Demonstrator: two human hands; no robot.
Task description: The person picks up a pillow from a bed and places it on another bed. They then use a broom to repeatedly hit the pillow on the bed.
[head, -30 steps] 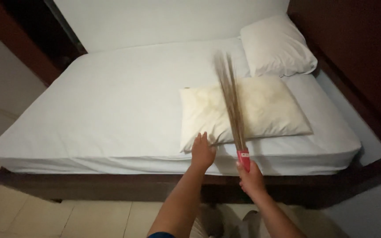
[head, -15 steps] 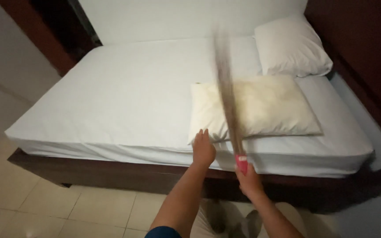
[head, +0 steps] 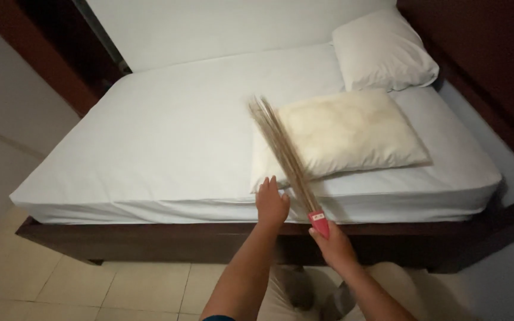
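Note:
My right hand (head: 334, 245) grips the red handle of a stick broom (head: 284, 154), whose thin brown bristles slant up and left over the near corner of a yellowish pillow (head: 352, 134). My left hand (head: 270, 202) rests with fingers spread on the edge of the white sheet (head: 179, 137), just beside that pillow's corner. A cleaner white pillow (head: 382, 50) lies behind it at the head of the bed.
The bed has a dark wooden frame (head: 150, 238) and a dark headboard (head: 483, 53) on the right. Beige floor tiles (head: 60, 285) lie in front. A pale wall (head: 7, 131) stands at the left.
The broom's bristles have swung leftward, from over the pillow's middle to its near-left corner. My left hand stays at the mattress edge. The view has shifted slightly.

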